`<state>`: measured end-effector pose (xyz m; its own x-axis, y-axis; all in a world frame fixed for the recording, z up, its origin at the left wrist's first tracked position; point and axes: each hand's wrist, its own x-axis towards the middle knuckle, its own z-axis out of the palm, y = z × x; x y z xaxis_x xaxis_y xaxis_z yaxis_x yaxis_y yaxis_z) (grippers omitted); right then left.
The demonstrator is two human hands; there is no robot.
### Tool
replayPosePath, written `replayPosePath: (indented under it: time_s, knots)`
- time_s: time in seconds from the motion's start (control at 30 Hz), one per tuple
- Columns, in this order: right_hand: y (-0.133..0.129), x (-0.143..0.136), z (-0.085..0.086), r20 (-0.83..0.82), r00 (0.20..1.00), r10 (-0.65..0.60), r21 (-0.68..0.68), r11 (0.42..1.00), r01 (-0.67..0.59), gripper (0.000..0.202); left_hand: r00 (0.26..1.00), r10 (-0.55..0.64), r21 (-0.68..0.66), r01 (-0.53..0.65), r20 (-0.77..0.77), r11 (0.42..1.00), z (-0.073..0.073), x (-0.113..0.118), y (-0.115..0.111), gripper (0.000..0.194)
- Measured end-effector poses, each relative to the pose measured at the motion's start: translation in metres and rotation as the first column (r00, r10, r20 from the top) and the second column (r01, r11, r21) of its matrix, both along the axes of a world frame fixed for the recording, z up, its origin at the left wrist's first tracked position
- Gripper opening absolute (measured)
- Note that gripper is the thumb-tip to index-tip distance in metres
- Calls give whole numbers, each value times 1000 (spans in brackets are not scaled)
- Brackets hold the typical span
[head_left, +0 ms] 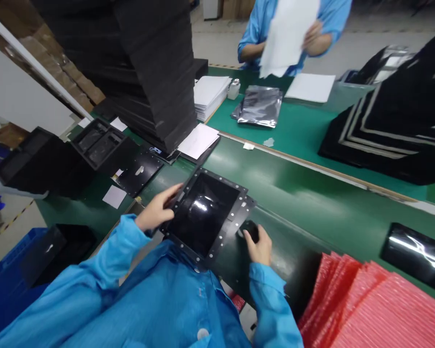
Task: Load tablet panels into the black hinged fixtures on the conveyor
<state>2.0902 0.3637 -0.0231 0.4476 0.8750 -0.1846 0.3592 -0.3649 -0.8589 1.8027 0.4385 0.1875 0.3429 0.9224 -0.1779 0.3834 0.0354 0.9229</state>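
My left hand [158,209] grips the left edge of a black framed screen panel [206,212], its fingers partly hidden behind the edge. The panel has a glossy dark centre and a border dotted with pale round spots. It is tilted in front of my body. Just under its right side a second dark plate [244,208] shows, also with pale spots. To the right of the panel my right hand [260,245] is closed around a small black rounded object [251,231], too blurred to name exactly.
A tall stack of black foam trays [155,72] rises at the far left. Red bubble-wrap bags [380,304] lie at the lower right, near a glossy black sheet [420,251]. Across the bench, a co-worker in blue holds white sheets [288,36] behind silver bags [261,106].
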Motion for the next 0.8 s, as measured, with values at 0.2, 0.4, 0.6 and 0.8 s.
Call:
replayPosePath:
  time_s: [0.2, 0.4, 0.6, 0.8]
  knots:
    - [0, -78, 25, -435, 900, -37, 217, 965, 145, 80, 970, 151, -288, -92, 192, 953, -78, -21, 33, 79]
    - [18, -87, 40, -414, 910, 23, 189, 980, 61, 86, 950, 162, -313, -73, 267, 947, -89, -12, 29, 67]
    - [-20, -76, 73, 145, 982, 118, 138, 981, -138, 60, 958, 228, -350, -157, 173, 924, -96, -6, 27, 66]
    - [-54, -89, 116, -78, 953, 291, -16, 956, -293, 61, 989, 130, -255, -108, 72, 961, -109, -5, 27, 73]
